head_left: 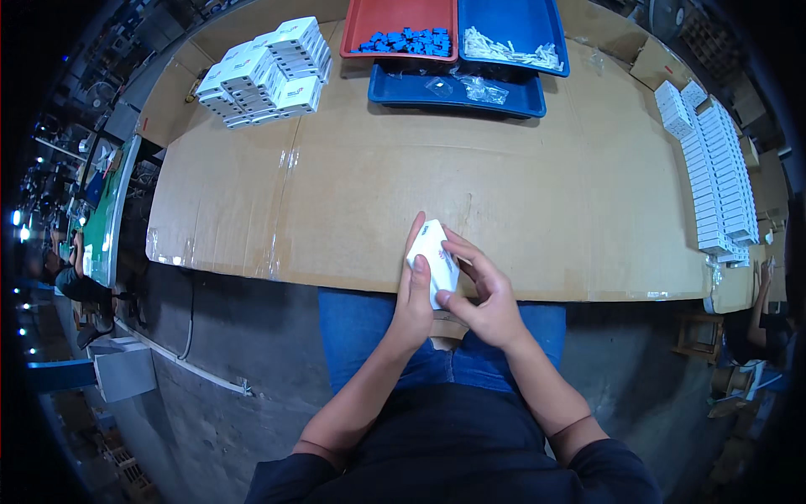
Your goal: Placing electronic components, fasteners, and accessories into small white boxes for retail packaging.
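A small white box (434,256) with dark print is held tilted between my two hands, just over the near edge of the cardboard-covered table (361,202). My left hand (413,290) grips its left side, the thumb lying on the upper face. On the other side, my right hand (485,298) has its fingers at the right edge and its thumb by the lower corner. The underside of the box is hidden.
Stacked white boxes (269,71) stand at the far left. A red tray (403,13) holds small blue parts; a blue tray (512,25) holds white pieces. Before them sits another blue tray (403,94) with clear plastic bags. Long rows of white boxes (714,181) line the right side.
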{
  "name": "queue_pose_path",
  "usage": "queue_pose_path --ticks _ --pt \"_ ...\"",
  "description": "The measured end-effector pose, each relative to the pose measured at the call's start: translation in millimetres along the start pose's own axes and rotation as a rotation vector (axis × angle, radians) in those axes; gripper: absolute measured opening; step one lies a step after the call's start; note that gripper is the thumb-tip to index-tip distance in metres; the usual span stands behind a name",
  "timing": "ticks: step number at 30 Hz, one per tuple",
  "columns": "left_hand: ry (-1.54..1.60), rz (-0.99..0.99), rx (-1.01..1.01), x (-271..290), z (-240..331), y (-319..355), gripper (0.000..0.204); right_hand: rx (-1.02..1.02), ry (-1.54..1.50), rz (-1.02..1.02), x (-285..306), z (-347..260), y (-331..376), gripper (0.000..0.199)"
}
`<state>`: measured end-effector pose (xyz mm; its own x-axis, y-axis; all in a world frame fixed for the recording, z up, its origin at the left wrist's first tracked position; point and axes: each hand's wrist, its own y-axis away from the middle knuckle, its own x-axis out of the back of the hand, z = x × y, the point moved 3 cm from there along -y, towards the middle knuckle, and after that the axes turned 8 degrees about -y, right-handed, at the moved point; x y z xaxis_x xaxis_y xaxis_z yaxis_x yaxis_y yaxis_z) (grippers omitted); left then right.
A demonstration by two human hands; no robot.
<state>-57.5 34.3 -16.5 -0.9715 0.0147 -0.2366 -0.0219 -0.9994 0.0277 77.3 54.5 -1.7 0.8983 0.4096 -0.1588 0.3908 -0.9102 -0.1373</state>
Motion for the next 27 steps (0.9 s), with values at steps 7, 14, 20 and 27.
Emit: queue_pose_path --ticks 7,14,20,27 --pt "-0.043 0.165 -0.208 -16.1 22.0 2.5 0.105 0.206 0.231 0.076 -21.7 -13.9 5.8 0.055" --pt "-0.017 0.149 -0.224 -18.6 18.3 9.7 0.111 0.332 0.295 0.070 -25.8 -10.0 17.6 0.056" --pt "0.020 0.145 -0.263 -15.1 17.2 9.3 0.109 0.308 0.234 0.054 -30.9 -7.0 18.0 0.057" --pt "-0.091 0.170 -0.277 0.0 15.9 4.0 0.109 0.048 -0.211 0.213 -26.7 -4.6 6.3 0.060"
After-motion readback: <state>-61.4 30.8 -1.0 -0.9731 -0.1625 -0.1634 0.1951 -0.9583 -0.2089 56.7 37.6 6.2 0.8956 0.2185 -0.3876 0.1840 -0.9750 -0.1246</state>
